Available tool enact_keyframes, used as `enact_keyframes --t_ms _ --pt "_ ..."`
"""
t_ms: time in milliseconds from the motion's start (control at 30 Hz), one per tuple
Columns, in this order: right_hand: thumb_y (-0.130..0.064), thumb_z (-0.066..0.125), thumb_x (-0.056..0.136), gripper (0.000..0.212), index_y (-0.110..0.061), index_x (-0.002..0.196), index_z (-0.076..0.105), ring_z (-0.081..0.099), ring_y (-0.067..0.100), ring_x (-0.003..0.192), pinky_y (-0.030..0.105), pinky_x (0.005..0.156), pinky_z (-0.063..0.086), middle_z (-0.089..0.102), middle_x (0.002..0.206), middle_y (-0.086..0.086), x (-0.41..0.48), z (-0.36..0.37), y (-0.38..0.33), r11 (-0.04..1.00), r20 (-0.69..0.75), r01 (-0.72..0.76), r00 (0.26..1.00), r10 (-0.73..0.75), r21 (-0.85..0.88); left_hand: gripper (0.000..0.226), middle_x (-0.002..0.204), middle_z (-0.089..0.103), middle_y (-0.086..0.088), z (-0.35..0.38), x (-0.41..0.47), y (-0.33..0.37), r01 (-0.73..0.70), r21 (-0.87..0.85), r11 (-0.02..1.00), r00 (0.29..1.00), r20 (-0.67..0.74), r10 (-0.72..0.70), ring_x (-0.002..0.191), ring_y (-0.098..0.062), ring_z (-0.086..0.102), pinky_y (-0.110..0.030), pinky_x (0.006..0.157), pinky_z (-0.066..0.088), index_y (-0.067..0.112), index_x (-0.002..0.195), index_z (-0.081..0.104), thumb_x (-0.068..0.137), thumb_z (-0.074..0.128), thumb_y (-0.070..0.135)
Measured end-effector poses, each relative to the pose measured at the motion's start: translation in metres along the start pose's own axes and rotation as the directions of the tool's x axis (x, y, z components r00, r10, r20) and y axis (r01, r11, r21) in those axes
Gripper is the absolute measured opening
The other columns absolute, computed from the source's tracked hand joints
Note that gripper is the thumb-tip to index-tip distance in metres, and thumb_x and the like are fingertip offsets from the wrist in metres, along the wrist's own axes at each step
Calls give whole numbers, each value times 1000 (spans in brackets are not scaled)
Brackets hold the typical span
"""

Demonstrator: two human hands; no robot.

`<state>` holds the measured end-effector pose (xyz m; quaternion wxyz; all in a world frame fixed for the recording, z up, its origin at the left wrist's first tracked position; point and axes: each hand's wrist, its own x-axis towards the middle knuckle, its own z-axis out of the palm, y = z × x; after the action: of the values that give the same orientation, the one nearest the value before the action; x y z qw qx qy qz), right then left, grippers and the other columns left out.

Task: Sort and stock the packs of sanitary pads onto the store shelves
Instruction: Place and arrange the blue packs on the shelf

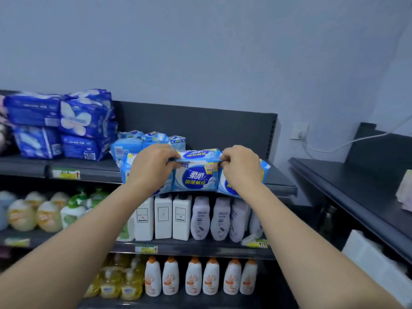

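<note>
Both hands are up at the top shelf [281, 182]. The left hand [153, 167] and right hand [240, 166] each pinch the thin strip along the upper seam of a light-blue multipack of pads [196, 177], fingers curled tight on it. The pack hangs between and below the two pinches, its bottom about level with the shelf's front lip. Whether it rests on the board I can't quite tell from here.

It's soft goods: glossy, crinkly film over three squashy bundles, so it sags a little between the hands. To set it well, I'd lift it clear of the lip, then push it back from the grip until it meets the smaller light-blue packs [142, 141] just behind the left hand. The printed face should look outward, and the hands should let go only once the base lies flat.

Further left of the grip, the dark-blue packs [84, 123] sit stacked, puffy and crumpled. Straight under the hands, hard white bottles [162, 217] line the next shelf.
</note>
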<state>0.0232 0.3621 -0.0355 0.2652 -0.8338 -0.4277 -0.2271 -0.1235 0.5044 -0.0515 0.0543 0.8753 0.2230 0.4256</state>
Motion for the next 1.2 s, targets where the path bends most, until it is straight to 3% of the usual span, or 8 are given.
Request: enact_keyframes --t_ms 300,500,667,800,900,1000,1133,1200 --pt "-11 50 91 19 -14 97 69 53 26 98 31 70 31 62 103 4 134 70 -34 985 -86 126 990 -116 119 18 87 63 -1 13 105 -79 49 137 989 988 -149 -29 93 -23 54 -31 70 35 11 98 74 87 69 23" --pt "-3 49 88 25 -14 100 68 53 28 105 29 69 28 64 109 5 207 111 -65 974 -139 171 979 -150 151 20 79 52 6 31 152 -133 161 100 982 959 -252 -132 76 -14 46 -26 66 28 10 96 74 85 72 26" --pt "-1 54 83 24 -14 95 71 59 24 103 27 72 35 70 105 3 256 156 -95 948 -81 113 992 -93 298 16 90 64 -6 49 190 -187 241 102 965 945 -250 -210 86 -24 56 -28 69 33 8 98 73 88 66 18" --pt "3 55 80 26 -15 86 72 61 17 94 25 76 44 70 100 -2 288 195 -122 884 1 -24 1000 27 468 19 98 67 -8 62 221 -227 384 -33 923 890 -254 -380 93 -28 60 -29 73 42 8 95 72 85 57 2" --pt "5 55 79 31 -21 73 69 68 21 85 34 77 56 71 91 -3 307 234 -135 745 154 -246 969 192 620 29 99 69 -8 68 237 -256 523 -141 841 832 -131 -539 82 -32 67 -37 74 56 10 96 70 83 48 -5" --pt "7 53 78 34 -21 81 71 70 29 88 42 80 59 72 97 6 317 267 -141 673 327 -364 926 188 643 33 108 70 -9 70 250 -275 573 -45 819 818 92 -567 88 -29 70 -36 82 56 10 110 69 86 49 -2" --pt "6 52 81 33 -24 88 64 68 25 85 39 77 59 68 110 9 337 268 -147 774 426 -251 904 -27 582 43 120 64 -2 60 269 -272 421 211 882 787 399 -471 94 -19 59 -26 77 44 21 127 62 87 53 7" --pt "-2 59 80 36 -28 104 64 66 20 95 37 81 55 67 114 -1 342 255 -144 921 460 -13 869 -183 389 55 122 58 -1 57 273 -267 274 350 896 712 552 -434 94 -18 51 -29 85 45 27 138 51 85 56 13"
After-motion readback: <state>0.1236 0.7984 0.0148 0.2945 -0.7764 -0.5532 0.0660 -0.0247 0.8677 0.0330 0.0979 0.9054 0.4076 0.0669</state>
